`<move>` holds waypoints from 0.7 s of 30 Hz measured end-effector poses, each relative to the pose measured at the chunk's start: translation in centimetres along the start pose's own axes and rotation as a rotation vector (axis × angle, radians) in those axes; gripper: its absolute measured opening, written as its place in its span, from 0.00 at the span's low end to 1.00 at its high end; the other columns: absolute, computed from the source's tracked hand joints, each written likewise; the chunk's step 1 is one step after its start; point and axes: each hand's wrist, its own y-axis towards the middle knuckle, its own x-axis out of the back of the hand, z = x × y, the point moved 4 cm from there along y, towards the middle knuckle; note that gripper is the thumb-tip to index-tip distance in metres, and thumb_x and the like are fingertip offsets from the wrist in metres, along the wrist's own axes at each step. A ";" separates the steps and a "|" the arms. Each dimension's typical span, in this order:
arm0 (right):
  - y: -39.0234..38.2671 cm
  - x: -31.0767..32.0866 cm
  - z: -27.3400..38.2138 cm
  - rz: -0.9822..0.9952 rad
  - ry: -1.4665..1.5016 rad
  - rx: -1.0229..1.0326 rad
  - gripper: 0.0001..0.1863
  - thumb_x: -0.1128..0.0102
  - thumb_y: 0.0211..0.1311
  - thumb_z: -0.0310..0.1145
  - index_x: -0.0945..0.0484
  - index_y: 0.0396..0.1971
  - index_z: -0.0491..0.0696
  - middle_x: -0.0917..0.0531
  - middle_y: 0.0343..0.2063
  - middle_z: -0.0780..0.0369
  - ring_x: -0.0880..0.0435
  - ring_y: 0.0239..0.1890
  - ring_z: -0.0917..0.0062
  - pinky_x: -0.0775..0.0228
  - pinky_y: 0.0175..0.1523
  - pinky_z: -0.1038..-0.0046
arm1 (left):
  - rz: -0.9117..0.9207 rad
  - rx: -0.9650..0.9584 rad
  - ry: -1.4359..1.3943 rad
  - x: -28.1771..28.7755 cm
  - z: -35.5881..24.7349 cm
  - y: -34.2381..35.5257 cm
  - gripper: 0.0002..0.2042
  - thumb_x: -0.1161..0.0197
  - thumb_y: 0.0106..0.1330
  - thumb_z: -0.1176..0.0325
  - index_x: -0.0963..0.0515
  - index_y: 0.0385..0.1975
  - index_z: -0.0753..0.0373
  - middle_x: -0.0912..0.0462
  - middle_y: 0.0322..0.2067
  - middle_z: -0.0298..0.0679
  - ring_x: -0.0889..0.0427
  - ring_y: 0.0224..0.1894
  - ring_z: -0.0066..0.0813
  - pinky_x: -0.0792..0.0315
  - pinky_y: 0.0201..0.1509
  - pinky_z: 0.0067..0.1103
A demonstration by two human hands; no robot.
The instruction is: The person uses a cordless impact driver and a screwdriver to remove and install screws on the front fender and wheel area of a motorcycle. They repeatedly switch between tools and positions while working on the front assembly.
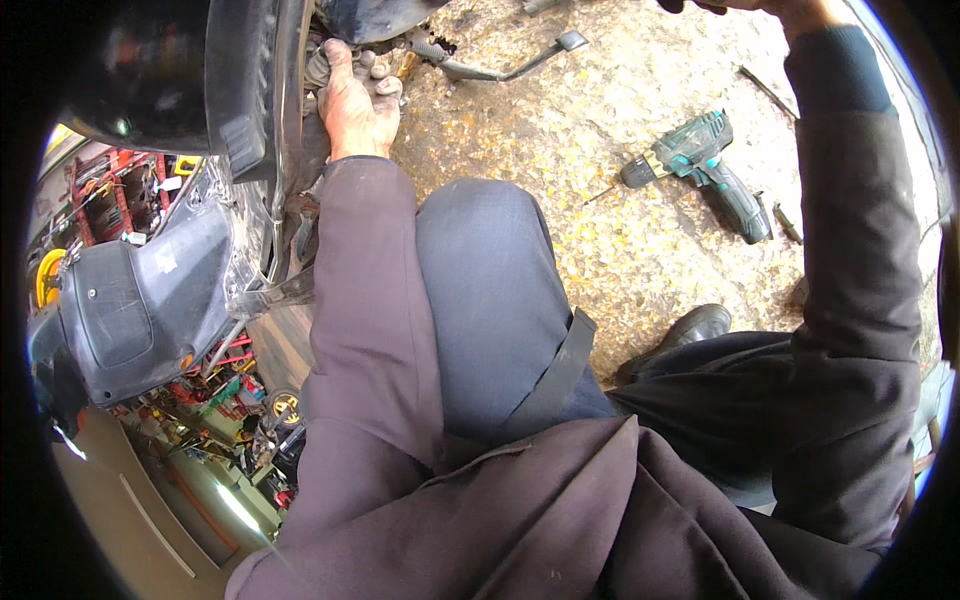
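Note:
My left hand [362, 112] is at the underside of a dark vehicle body [250, 90], beside its black edge panel. Its thumb points up and its fingertips curl inward, dirty with grime, against greyish parts whose kind I cannot make out. Just right of that hand, a bent metal lever [490, 72] with a ribbed sleeve and a flat end juts out over the floor. At the top right, the picture's edge cuts off my right hand [785, 10]. Something dark shows by its fingers, too little to name. Between my arms lies a teal-and-black cordless drill [700, 165] with a thin bit.
The worn, speckled floor [560, 160] also bears a thin dark rod [768, 92] and a small dark tool [787, 222]. My bent knee [490, 290] and my shoe [700, 325] take up the middle. Grey scooter bodywork [150, 300] and cluttered tools [110, 195] stand on the left.

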 end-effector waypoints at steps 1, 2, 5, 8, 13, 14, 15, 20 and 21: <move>-0.7 0.2 -1.1 -0.024 0.085 -0.076 0.14 0.39 0.55 0.38 0.15 0.30 0.42 0.19 0.17 0.62 0.23 0.17 0.79 0.31 0.22 0.75 | -0.032 0.015 -0.012 -0.1 0.0 0.1 0.25 0.42 0.65 0.42 0.28 0.39 0.63 0.26 0.29 0.39 0.29 0.28 0.28 0.35 0.26 0.20; -0.3 -0.3 -2.4 -0.013 0.268 -0.189 0.14 0.39 0.54 0.38 0.15 0.31 0.43 0.19 0.17 0.64 0.23 0.18 0.81 0.31 0.20 0.77 | -0.082 0.063 -0.048 -0.2 0.3 0.1 0.26 0.42 0.65 0.42 0.27 0.37 0.64 0.26 0.28 0.39 0.29 0.28 0.28 0.35 0.26 0.20; 0.0 -3.0 -4.5 0.137 0.198 -0.182 0.15 0.39 0.54 0.40 0.16 0.26 0.41 0.20 0.15 0.62 0.23 0.17 0.77 0.31 0.23 0.71 | -0.081 0.012 -0.032 -0.9 -0.1 -0.3 0.26 0.43 0.66 0.42 0.25 0.37 0.64 0.24 0.29 0.40 0.28 0.29 0.29 0.34 0.28 0.21; 1.3 -5.9 -5.6 0.147 0.045 -0.103 0.20 0.40 0.56 0.46 0.18 0.20 0.41 0.21 0.14 0.58 0.23 0.17 0.71 0.31 0.27 0.65 | -0.123 -0.035 -0.039 -0.8 -0.9 -1.1 0.27 0.49 0.68 0.39 0.23 0.39 0.61 0.23 0.31 0.41 0.27 0.30 0.32 0.33 0.31 0.24; 2.2 -6.5 -6.2 0.043 -0.072 -0.054 0.23 0.40 0.57 0.49 0.19 0.20 0.41 0.20 0.18 0.50 0.21 0.21 0.60 0.30 0.31 0.59 | 0.024 0.043 -0.233 -0.9 -2.1 -0.4 0.29 0.61 0.69 0.41 0.24 0.44 0.60 0.21 0.39 0.40 0.27 0.35 0.36 0.33 0.35 0.30; 2.2 -6.3 -6.3 0.030 -0.082 -0.068 0.23 0.40 0.56 0.49 0.18 0.20 0.41 0.20 0.19 0.49 0.21 0.21 0.60 0.30 0.31 0.59 | 0.045 0.070 -0.286 -1.0 -2.1 -0.1 0.29 0.62 0.69 0.41 0.23 0.44 0.61 0.21 0.39 0.40 0.27 0.35 0.36 0.33 0.35 0.30; 2.2 -6.2 -6.3 0.024 -0.087 -0.083 0.23 0.39 0.56 0.48 0.18 0.20 0.41 0.20 0.19 0.49 0.20 0.22 0.59 0.30 0.31 0.59 | -0.010 0.079 -0.313 -0.8 -2.1 0.1 0.29 0.62 0.69 0.41 0.23 0.43 0.61 0.21 0.40 0.40 0.26 0.36 0.37 0.33 0.35 0.30; 2.1 -6.0 -6.3 -0.012 -0.050 -0.080 0.22 0.37 0.55 0.48 0.18 0.20 0.41 0.19 0.21 0.49 0.19 0.24 0.58 0.28 0.32 0.59 | -0.149 0.023 -0.360 -1.2 -2.5 0.7 0.28 0.60 0.68 0.40 0.23 0.44 0.59 0.21 0.43 0.39 0.27 0.38 0.35 0.32 0.36 0.30; 2.3 -6.3 -6.4 0.005 -0.112 -0.118 0.22 0.37 0.55 0.48 0.18 0.21 0.41 0.18 0.21 0.49 0.19 0.24 0.58 0.28 0.32 0.59 | -0.183 0.036 -0.342 -1.3 -2.6 0.7 0.24 0.57 0.68 0.43 0.23 0.42 0.57 0.20 0.43 0.37 0.26 0.39 0.33 0.31 0.36 0.30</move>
